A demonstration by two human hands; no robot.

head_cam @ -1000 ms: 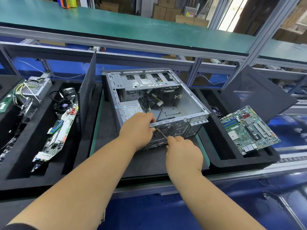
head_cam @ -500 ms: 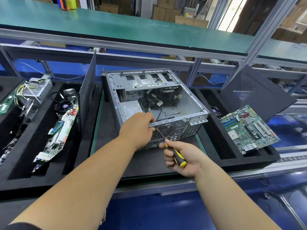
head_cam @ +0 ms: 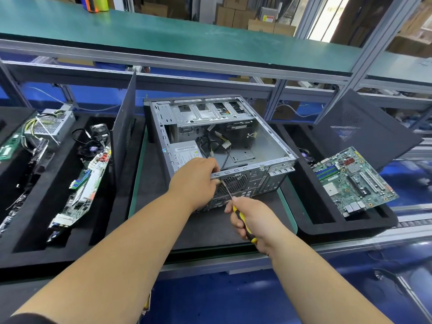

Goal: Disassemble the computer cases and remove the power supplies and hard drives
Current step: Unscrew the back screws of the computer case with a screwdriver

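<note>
An open grey computer case (head_cam: 268, 146) lies on its side on a dark mat, rear panel toward me. Its power supply (head_cam: 185, 153) with a white label sits inside at the near left, loose cables beside it. My left hand (head_cam: 194, 178) grips the case's rear top edge over the power supply corner. My right hand (head_cam: 253, 220) holds a yellow-and-black screwdriver (head_cam: 243, 224); its shaft slants up-left to the rear panel beside my left fingers. The drive cage (head_cam: 210, 112) spans the far end.
A black foam tray (head_cam: 28, 232) on the left holds a removed power supply (head_cam: 50, 125), a fan and circuit boards. A black side panel (head_cam: 124, 134) stands upright beside the case. On the right, a motherboard (head_cam: 353, 181) lies in another foam tray, with a second panel (head_cam: 364, 129) leaning behind it.
My right hand turned over on the screwdriver handle, exposing the yellow grip, and slid back toward me. The left hand stayed on the case edge.
</note>
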